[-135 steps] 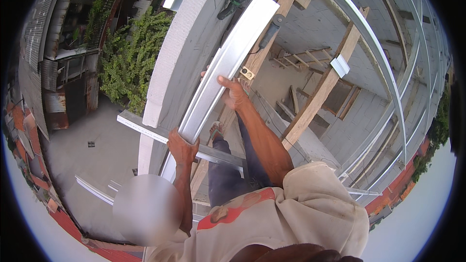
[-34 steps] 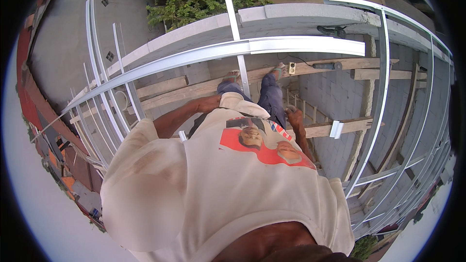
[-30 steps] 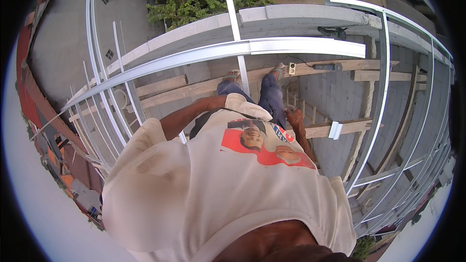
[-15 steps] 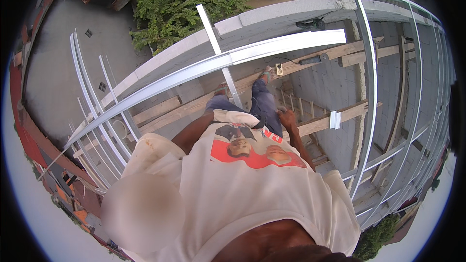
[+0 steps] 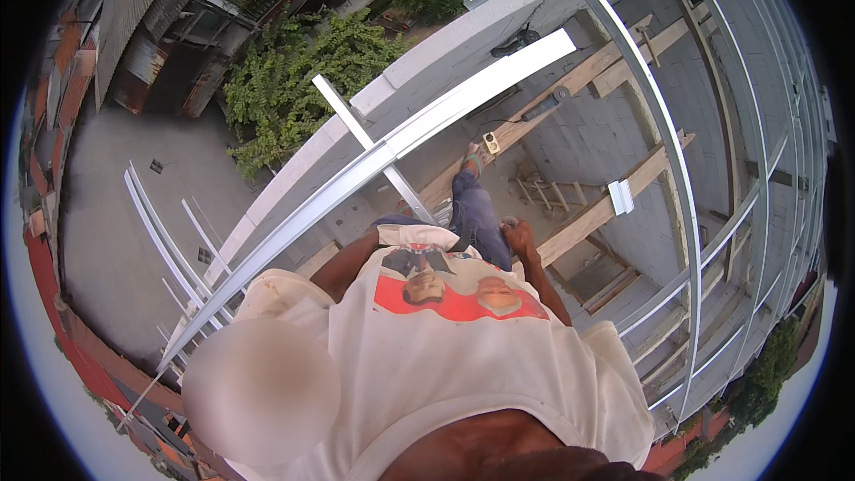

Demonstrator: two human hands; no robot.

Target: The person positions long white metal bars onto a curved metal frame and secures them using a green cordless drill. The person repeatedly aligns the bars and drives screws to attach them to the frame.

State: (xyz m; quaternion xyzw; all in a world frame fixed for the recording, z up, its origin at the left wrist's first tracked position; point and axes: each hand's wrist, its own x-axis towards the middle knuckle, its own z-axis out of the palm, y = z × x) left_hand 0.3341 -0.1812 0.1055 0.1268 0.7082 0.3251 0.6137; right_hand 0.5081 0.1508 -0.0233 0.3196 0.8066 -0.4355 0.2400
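My right hand (image 5: 517,236) is beside my right thigh, its fingers curled; whatever may be in them is too small to make out. My left forearm (image 5: 349,264) bends in toward my waist, and the shirt hides that hand. Ahead of me, a long silvery metal channel (image 5: 303,200) slants from lower left to upper right. It crosses a shorter metal channel (image 5: 343,111). Beyond my sandalled foot (image 5: 473,158), a yellowish socket box (image 5: 491,143) and what looks like an angle grinder (image 5: 543,105) lie on a wooden plank (image 5: 512,135).
A short metal offcut (image 5: 621,197) sits on another plank (image 5: 570,232) to my right, with a drop beneath. Metal framing (image 5: 663,116) curves up on the right. A pale block wall (image 5: 463,40) runs along the far side, with a leafy tree (image 5: 303,71) behind it.
My view has turned, so the channels and planks sit more slanted and further left, and more rooftops show at upper left. My right hand stays by my thigh.
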